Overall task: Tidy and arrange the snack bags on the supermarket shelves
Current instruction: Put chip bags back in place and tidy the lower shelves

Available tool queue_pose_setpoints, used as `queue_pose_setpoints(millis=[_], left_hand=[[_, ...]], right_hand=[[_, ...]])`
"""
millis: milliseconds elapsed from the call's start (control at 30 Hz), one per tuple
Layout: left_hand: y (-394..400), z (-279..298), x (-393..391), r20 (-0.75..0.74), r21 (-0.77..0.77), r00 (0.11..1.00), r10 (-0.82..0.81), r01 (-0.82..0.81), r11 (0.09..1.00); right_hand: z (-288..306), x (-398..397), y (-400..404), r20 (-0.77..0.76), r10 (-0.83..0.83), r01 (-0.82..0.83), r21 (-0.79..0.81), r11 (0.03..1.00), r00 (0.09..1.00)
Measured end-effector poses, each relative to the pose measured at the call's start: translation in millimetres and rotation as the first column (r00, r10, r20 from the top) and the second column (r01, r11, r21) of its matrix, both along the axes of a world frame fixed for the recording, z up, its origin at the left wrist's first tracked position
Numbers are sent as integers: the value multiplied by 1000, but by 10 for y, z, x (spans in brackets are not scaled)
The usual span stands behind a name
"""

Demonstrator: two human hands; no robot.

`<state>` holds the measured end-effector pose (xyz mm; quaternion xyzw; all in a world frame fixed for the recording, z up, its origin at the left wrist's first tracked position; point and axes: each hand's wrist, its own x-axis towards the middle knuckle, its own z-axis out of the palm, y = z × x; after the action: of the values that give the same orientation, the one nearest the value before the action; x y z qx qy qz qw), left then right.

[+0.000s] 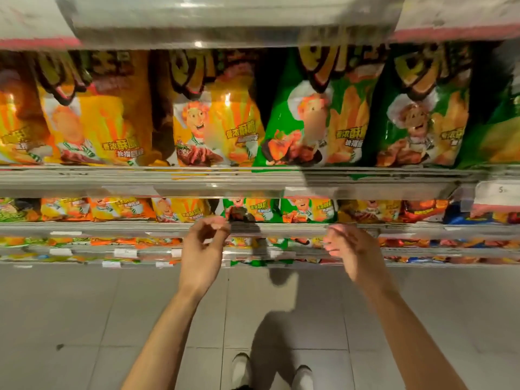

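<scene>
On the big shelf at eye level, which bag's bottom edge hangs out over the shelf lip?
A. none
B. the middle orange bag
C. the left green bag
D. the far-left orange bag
C: the left green bag has its lower corner drooping over the shelf lip, while the orange bags sit behind it.

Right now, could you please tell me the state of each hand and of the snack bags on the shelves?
Left hand: raised, fingers loosely curled, holding nothing.
Right hand: raised, fingers relaxed, holding nothing.
Orange foil snack bags: upright, facing out.
Green foil snack bags: upright; the left one's bottom edge overhangs the grey shelf lip.
</scene>
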<state>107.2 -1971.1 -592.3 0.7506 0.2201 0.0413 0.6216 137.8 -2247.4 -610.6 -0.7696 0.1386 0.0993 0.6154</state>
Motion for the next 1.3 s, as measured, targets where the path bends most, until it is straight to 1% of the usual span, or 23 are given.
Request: queue_pose_setpoints(millis=[67, 133, 200, 267, 333, 400, 467, 500, 533, 567, 600, 633, 667, 700, 800, 867, 967, 1033, 1100, 1200, 1300], left_hand=[[-53, -207, 182, 51, 82, 998, 19, -24, 996], [-74, -415, 381, 109, 199, 994, -4, -17, 980], [-54, -667, 612, 105, 376, 992, -68, 24, 926], [-28, -893, 835, 84, 547, 991, -106, 43, 836], [-15, -1080, 995, 153, 619, 979, -136, 13, 785], [-2, -1242, 1088, 273, 622, 944, -184, -27, 783], [13, -1372, 1144, 357, 601, 913, -199, -61, 797], [19, -1422, 1169, 390, 590, 899, -197, -80, 803], [22, -1458, 1191, 422, 580, 885, -195, -98, 809], [18, -1484, 1205, 450, 570, 872, -194, -113, 814], [16, -1498, 1216, 473, 561, 860, -193, -125, 818], [20, -1511, 1223, 490, 555, 850, -191, -135, 821], [24, -1527, 1229, 503, 554, 843, -191, -145, 820], [36, -1544, 1233, 514, 556, 836, -191, -155, 817], [65, -1586, 1244, 531, 554, 826, -189, -170, 815], [66, -1617, 1278, 520, 570, 834, -185, -178, 802], [80, -1661, 1329, 519, 601, 832, -196, -192, 776], [97, -1681, 1337, 532, 599, 823, -201, -197, 776], [91, -1678, 1330, 530, 582, 824, -200, -182, 793], [72, -1637, 1288, 528, 530, 830, -183, -153, 834], [90, -1585, 1269, 493, 501, 856, -153, -135, 855]], right_hand=[[-151, 197, -37, 85, -18, 19, -15, 1000, 996], [-286, 408, -71, 199, -3, 20, -82, 996, 980], [-399, 632, -32, 295, 21, 14, -116, 993, 955], [-518, 839, 46, 452, 63, 87, -303, 949, 890], [-695, 991, 120, 597, 92, 195, -399, 896, 797], [-881, 1103, 171, 629, 145, 228, -473, 851, 763], [-1017, 1134, 215, 637, 162, 251, -506, 825, 754], [-1064, 1129, 242, 654, 138, 307, -519, 798, 744], [-1108, 1119, 276, 636, 83, 320, -492, 810, 768], [-1149, 1073, 301, 615, 60, 330, -500, 800, 786], [-1205, 1072, 294, 671, 90, 382, -522, 762, 736], [-1223, 1089, 284, 694, 95, 365, -484, 796, 714], [-1216, 1132, 278, 681, 90, 340, -470, 815, 727], [-1248, 1182, 249, 705, 91, 358, -462, 812, 704], [-1359, 1242, 170, 705, 169, 371, -543, 754, 688], [-1361, 1241, 172, 723, 200, 379, -552, 743, 662], [-1391, 1271, 153, 764, 213, 394, -524, 755, 610], [-1414, 1271, 147, 775, 222, 382, -512, 769, 591], [-1416, 1263, 134, 771, 223, 377, -514, 770, 596], [-1380, 1228, 150, 746, 225, 379, -544, 748, 627], [-1357, 1202, 163, 735, 233, 372, -558, 742, 636]])
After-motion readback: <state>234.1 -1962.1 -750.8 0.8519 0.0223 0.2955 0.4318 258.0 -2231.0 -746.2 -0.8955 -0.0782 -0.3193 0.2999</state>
